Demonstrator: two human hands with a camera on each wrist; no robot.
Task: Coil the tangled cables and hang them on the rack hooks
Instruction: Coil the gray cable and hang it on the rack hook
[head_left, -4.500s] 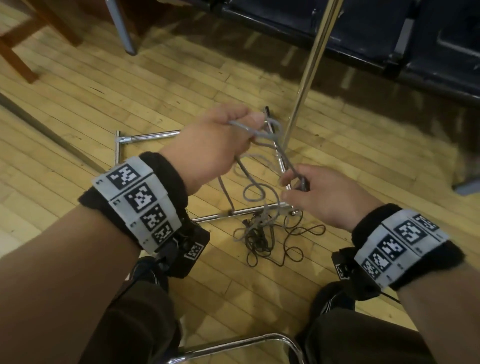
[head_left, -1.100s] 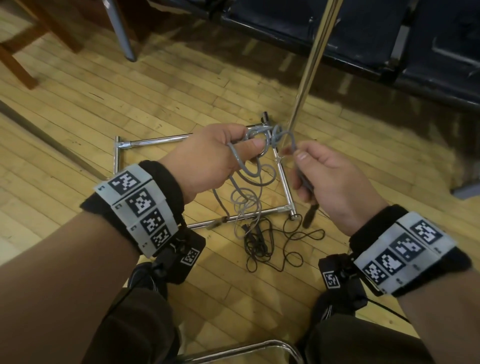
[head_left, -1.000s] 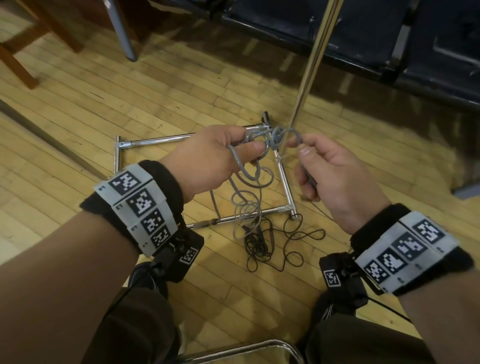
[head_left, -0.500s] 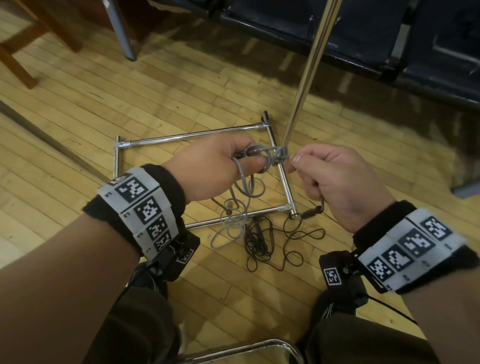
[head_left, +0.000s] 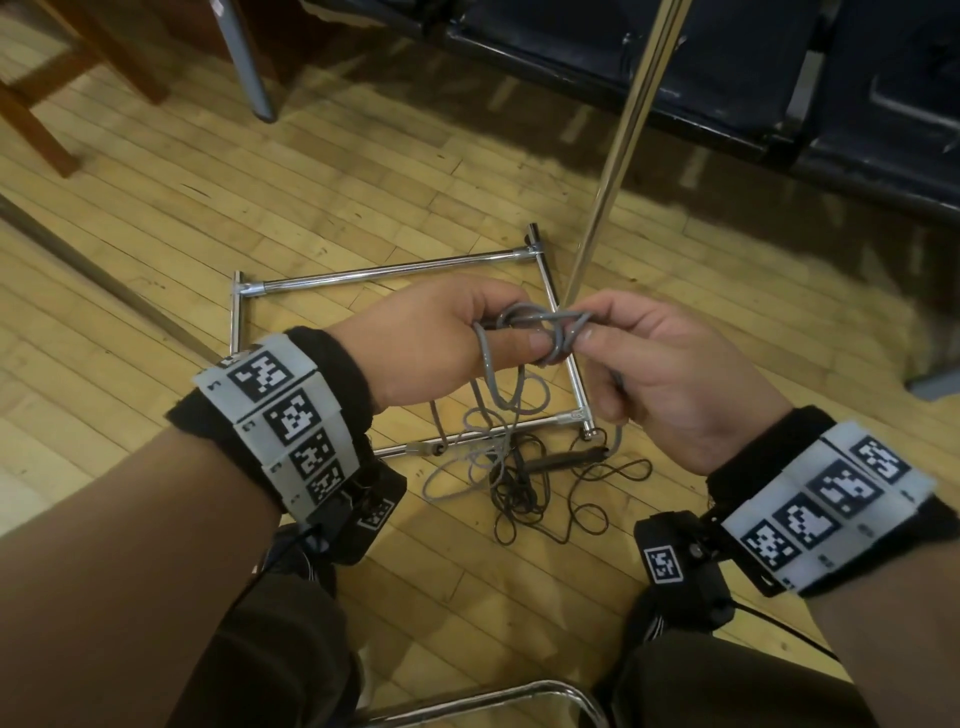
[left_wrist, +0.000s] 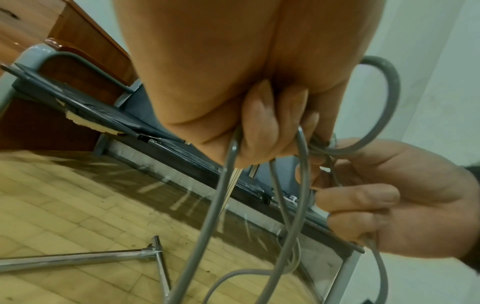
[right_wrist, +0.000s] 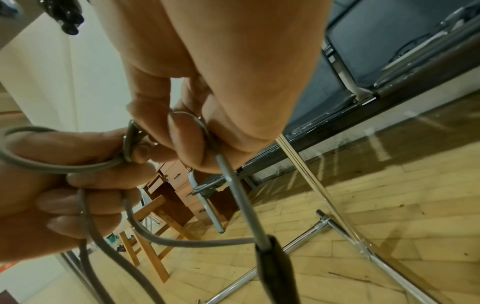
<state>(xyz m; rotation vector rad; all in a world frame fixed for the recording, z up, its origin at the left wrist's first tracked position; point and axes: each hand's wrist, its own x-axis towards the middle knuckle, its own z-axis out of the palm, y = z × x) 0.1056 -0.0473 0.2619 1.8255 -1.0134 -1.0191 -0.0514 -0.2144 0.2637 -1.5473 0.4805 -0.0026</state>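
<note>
Floor: wooden floor (head_left: 332, 208), pale boards.
Grey cable (head_left: 540, 332): small loops held between both hands, the rest trailing down.
Left hand (head_left: 431, 348): fingers curled round the loops.
Right hand (head_left: 670, 374): thumb and forefinger pinching a loop.
Black cable (head_left: 535, 499): tangled on floor beside chrome rack (head_left: 395, 270).

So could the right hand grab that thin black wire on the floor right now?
Probably not yet. The right hand is busy pinching the grey cable, which the left hand grips too. The black wire lies uncovered on the floor below, so nothing else blocks it.
</note>
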